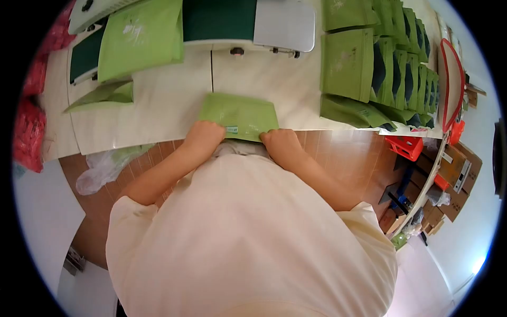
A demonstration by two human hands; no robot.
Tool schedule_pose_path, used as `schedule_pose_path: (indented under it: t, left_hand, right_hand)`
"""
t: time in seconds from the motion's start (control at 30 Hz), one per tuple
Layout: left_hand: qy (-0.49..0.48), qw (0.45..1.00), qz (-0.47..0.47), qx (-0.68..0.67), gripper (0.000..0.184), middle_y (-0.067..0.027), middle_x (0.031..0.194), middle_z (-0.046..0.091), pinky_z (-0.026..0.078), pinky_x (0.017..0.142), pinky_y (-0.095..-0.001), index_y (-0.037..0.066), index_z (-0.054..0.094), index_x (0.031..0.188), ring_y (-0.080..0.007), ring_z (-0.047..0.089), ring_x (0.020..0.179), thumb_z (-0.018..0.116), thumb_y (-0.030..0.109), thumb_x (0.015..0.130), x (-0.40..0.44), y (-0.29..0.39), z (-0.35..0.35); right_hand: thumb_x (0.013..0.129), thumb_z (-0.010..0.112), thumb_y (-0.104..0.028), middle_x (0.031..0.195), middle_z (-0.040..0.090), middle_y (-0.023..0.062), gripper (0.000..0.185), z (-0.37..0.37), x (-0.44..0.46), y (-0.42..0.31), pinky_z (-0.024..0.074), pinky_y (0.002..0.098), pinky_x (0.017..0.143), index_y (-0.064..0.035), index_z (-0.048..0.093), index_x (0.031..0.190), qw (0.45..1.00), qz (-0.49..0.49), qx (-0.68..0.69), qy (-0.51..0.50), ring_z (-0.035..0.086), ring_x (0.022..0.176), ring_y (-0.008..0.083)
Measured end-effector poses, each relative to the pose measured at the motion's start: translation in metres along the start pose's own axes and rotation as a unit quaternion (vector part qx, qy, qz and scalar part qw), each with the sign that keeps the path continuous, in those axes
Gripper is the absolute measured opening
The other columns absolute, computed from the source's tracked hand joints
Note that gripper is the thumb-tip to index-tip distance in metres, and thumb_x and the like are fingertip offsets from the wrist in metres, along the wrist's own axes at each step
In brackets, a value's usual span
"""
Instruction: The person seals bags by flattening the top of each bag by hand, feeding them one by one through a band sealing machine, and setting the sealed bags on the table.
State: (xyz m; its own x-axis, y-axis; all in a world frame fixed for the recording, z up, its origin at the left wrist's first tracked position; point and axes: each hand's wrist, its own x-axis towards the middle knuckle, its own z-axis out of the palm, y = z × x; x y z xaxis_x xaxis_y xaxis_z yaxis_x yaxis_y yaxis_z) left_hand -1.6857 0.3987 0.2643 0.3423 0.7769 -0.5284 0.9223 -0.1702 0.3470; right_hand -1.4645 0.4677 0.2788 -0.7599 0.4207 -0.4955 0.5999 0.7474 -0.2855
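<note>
A green pouch (240, 112) lies at the table's front edge, close to my body, with a small white-and-green label near its lower side. My left hand (206, 136) is closed on its near left corner. At the near right corner, my right hand (281, 143) grips the same pouch with curled fingers. The fingertips of both hands are partly hidden. Beyond it stands a machine with a dark green conveyor belt (219, 21), and another green pouch (140, 39) rests over its left part.
Overlapping green pouches (346, 66) fill the table's right side. A single green pouch (105, 96) lies at left on the pale table (158, 113). Red packages (29, 129) sit at far left. Right of me are an orange-red plastic item (405, 147) and cardboard boxes (454, 169).
</note>
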Motion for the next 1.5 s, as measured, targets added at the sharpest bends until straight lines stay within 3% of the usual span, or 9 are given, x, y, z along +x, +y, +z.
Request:
schedule_pose_path:
  t: [0.2,0.43,0.7,0.9,1.0,1.07,1.1,1.2,1.5]
  left_hand:
    - [0.057,0.997,0.033,0.034,0.007,-0.012,0.071,0.062,0.049,0.055,-0.0383,0.004,0.059,0.074,-0.0292,0.063,0.068,0.059,0.003,0.068,0.022,-0.017,-0.063]
    - [0.261,0.961,0.012,0.094,0.009,-0.0113,0.071,0.061,0.049,0.056,-0.0391,0.006,0.057,0.077,-0.0305,0.062,0.068,0.06,0.005,0.068,0.105,-0.038,-0.15]
    - [0.17,0.985,-0.008,0.036,0.019,-0.0119,0.082,0.065,0.048,0.064,-0.0417,0.007,0.065,0.092,-0.0311,0.062,0.077,0.058,0.012,0.075,0.184,-0.033,-0.204]
    - [0.154,0.984,-0.09,-0.007,0.017,-0.014,0.084,0.064,0.049,0.067,-0.0392,0.009,0.066,0.095,-0.032,0.061,0.075,0.059,0.016,0.081,0.173,-0.069,-0.212]
    - [0.16,0.969,-0.125,-0.141,0.021,-0.0119,0.084,0.067,0.049,0.066,-0.0306,0.006,0.065,0.1,-0.0239,0.063,0.07,0.062,0.015,0.082,0.173,-0.086,-0.204]
    - [0.229,0.856,-0.143,-0.441,0.023,-0.0069,0.085,0.068,0.047,0.067,-0.0241,0.0,0.063,0.103,-0.0126,0.061,0.07,0.063,0.013,0.085,0.182,-0.103,-0.178]
    - [0.223,0.859,-0.149,-0.436,0.023,-0.0069,0.085,0.068,0.047,0.067,-0.0241,0.0,0.063,0.103,-0.0126,0.061,0.07,0.063,0.013,0.085,0.185,-0.103,-0.173]
    - [0.327,0.706,-0.173,-0.603,0.024,-0.0045,0.084,0.066,0.045,0.062,-0.0202,-0.005,0.064,0.096,-0.0065,0.057,0.069,0.063,0.017,0.086,0.2,-0.089,-0.161]
    - [0.364,0.604,-0.22,-0.674,0.026,-0.0025,0.08,0.064,0.043,0.06,-0.019,-0.002,0.064,0.094,-0.0061,0.055,0.066,0.061,0.023,0.088,0.216,-0.102,-0.156]
  right_hand:
    - [0.068,0.057,-0.005,0.061,0.055,0.0041,0.008,-0.034,0.012,0.041,0.0448,0.0306,0.05,-0.0094,0.051,0.069,0.981,0.018,0.008,0.193,0.058,0.059,0.0198]
    - [0.069,0.056,-0.004,0.066,0.052,0.0046,0.007,-0.106,0.068,0.117,0.0417,0.0344,0.058,-0.0094,0.051,0.071,0.907,0.079,-0.028,0.412,0.056,0.067,0.0226]
    - [0.069,0.056,-0.004,0.069,0.056,0.0041,0.006,-0.137,0.119,0.163,0.043,0.0353,0.061,-0.009,0.056,0.071,0.889,0.058,-0.008,0.454,0.057,0.068,0.0236]
    - [0.069,0.056,-0.001,0.081,0.063,0.0074,0.024,-0.142,0.115,0.2,0.0484,0.0372,0.066,-0.009,0.066,0.089,0.899,0.093,0.207,0.375,0.062,0.079,0.0266]
    - [0.075,0.063,-0.008,0.074,0.061,0.0119,0.018,-0.129,0.123,0.214,0.0458,0.0318,0.061,-0.0051,0.065,0.093,0.863,0.12,0.336,0.357,0.058,0.066,0.0236]
    - [0.081,0.067,-0.021,0.062,0.056,0.008,0.024,-0.117,0.127,0.231,0.0394,0.0255,0.052,-0.0003,0.064,0.093,0.806,0.16,0.484,0.302,0.046,0.054,0.0112]
    - [0.081,0.067,-0.021,0.062,0.056,0.008,0.024,-0.113,0.128,0.234,0.0394,0.0255,0.052,-0.0003,0.064,0.093,0.802,0.161,0.492,0.299,0.046,0.054,0.0112]
    - [0.083,0.067,-0.019,0.065,0.056,-0.0037,0.023,-0.108,0.136,0.224,0.0381,0.021,0.053,0.0023,0.062,0.087,0.655,0.189,0.636,0.362,0.045,0.059,0.0039]
    - [0.087,0.062,-0.025,0.07,0.057,-0.0021,0.027,-0.107,0.157,0.221,0.0386,0.0197,0.056,0.0023,0.061,0.083,0.584,0.225,0.684,0.374,0.045,0.061,0.0033]
